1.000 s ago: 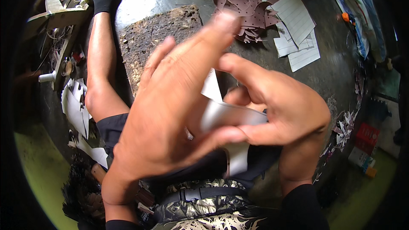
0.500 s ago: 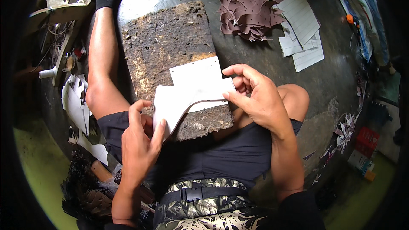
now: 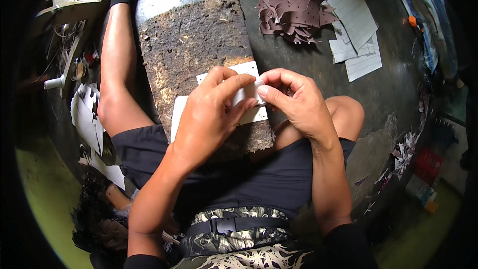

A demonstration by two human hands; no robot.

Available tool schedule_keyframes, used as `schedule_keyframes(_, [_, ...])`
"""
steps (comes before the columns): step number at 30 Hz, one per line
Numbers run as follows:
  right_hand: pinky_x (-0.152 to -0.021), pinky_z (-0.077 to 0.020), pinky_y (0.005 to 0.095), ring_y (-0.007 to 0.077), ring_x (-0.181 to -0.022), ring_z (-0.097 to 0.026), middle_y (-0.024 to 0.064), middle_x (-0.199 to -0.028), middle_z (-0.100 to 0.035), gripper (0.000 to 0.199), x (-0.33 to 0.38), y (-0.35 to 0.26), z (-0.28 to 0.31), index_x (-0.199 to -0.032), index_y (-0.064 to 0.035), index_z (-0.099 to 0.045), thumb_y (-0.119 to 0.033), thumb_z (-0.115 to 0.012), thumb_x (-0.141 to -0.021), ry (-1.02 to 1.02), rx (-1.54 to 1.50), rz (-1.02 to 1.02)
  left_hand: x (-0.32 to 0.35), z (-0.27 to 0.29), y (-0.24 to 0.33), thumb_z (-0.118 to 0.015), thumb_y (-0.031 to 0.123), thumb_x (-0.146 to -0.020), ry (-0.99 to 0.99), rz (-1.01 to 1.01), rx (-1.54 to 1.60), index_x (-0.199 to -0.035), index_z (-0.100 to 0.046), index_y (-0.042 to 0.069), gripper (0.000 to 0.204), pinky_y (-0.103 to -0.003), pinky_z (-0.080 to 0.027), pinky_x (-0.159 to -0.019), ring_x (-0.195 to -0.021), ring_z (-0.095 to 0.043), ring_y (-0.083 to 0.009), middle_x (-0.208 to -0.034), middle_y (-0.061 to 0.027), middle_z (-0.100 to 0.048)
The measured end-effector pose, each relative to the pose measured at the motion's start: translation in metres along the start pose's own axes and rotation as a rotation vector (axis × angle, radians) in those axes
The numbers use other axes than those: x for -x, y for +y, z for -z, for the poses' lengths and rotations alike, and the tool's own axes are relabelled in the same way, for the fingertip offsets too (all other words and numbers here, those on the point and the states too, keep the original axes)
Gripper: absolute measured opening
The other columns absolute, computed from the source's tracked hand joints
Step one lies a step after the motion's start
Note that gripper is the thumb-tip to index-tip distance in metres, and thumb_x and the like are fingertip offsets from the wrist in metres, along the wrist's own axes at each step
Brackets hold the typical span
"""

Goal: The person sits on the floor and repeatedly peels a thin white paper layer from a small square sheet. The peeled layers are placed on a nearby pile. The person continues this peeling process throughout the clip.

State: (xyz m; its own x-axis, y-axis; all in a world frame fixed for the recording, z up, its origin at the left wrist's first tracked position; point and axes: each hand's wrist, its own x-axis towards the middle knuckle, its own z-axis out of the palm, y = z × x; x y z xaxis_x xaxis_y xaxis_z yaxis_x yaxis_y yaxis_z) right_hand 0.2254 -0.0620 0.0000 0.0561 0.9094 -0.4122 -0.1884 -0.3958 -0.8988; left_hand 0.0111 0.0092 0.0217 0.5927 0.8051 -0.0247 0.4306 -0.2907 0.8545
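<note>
A curved white cut piece, sheet-like, lies over a flat white template with small holes along its edges. My left hand reaches across the white pieces, its thumb and fingers pinching the curved piece near its right end. Right beside it, my right hand grips the end of the same piece between thumb and forefinger. Much of both white pieces is hidden under my left hand. Beneath them is a rough, dark, worn board, set between my legs.
A heap of brown cut pieces with holes sits beyond the board, next to lined white sheets. White scraps lie by my left knee. Further left stands a wooden frame. A blue-white sack is at far right.
My left hand has moved right and up from the piece's lower left end to its right end, beside my right hand. My right hand stays near the same spot.
</note>
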Motion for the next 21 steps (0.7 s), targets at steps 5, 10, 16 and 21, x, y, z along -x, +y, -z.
schedule_keyframes(5, [-0.081,-0.0592,0.0222,0.0043,-0.091,-0.071,-0.0013,-0.103,-0.079,0.016,0.000,0.013,-0.003,-0.122,-0.0015,-0.082,-0.008,-0.083,-0.108,0.055,-0.095,0.078,0.001,-0.001,-0.003,-0.086,0.008,-0.100,0.040,-0.077,-0.094,-0.123,-0.083,0.009,0.023,-0.043,-0.063,-0.078,-0.089,-0.077,-0.0332,-0.110,-0.0119,-0.073])
schedule_keyframes(10, [-0.074,-0.0577,0.0215,0.0028,-0.085,-0.068,-0.0024,-0.099,-0.078,0.014,0.000,0.020,0.001,-0.120,-0.0046,-0.083,-0.010,-0.083,-0.107,0.072,-0.187,-0.036,-0.001,-0.003,-0.004,-0.085,0.008,-0.100,0.062,-0.206,-0.187,-0.123,-0.084,0.010,0.023,-0.045,-0.063,-0.078,-0.091,-0.078,-0.0333,-0.110,-0.0112,-0.075])
schedule_keyframes(16, [-0.071,-0.0554,0.0196,0.0012,-0.082,-0.066,-0.0040,-0.096,-0.075,0.013,0.004,0.021,-0.002,-0.118,-0.0037,-0.081,-0.014,-0.082,-0.110,0.120,-0.250,-0.084,0.003,-0.004,-0.008,-0.086,0.007,-0.097,0.057,-0.205,-0.170,-0.125,-0.084,0.008,0.028,-0.043,-0.064,-0.077,-0.090,-0.079,-0.0318,-0.109,-0.0102,-0.077])
schedule_keyframes(21, [-0.074,-0.0532,0.0210,0.0016,-0.083,-0.063,-0.0039,-0.098,-0.074,0.019,0.000,0.025,-0.013,-0.119,-0.0006,-0.079,-0.019,-0.076,-0.115,0.149,-0.177,-0.018,0.003,-0.007,-0.012,-0.088,0.005,-0.095,0.068,-0.230,-0.166,-0.123,-0.085,0.008,0.028,-0.042,-0.064,-0.075,-0.087,-0.079,-0.0292,-0.110,-0.0096,-0.078])
